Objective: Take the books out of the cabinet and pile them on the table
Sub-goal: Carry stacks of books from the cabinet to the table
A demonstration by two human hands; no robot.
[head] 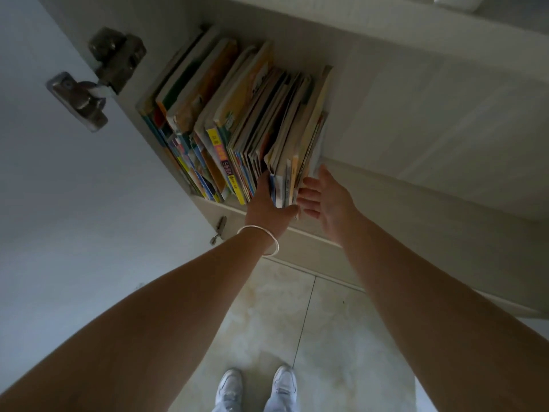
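A row of thin, colourful books stands upright in a low white cabinet, spines toward me. The rightmost few books lean out at their near ends. My left hand reaches into the row on the left side of that bundle, fingers tucked between books and thumb under their lower edge. My right hand is at the bundle's right side, palm toward the books with fingers straight, fingertips touching the outermost book. The table is not in view.
The cabinet door stands swung out on the left with a metal hinge. The right part of the cabinet is a closed white panel. Pale floor tiles and my white shoes are below.
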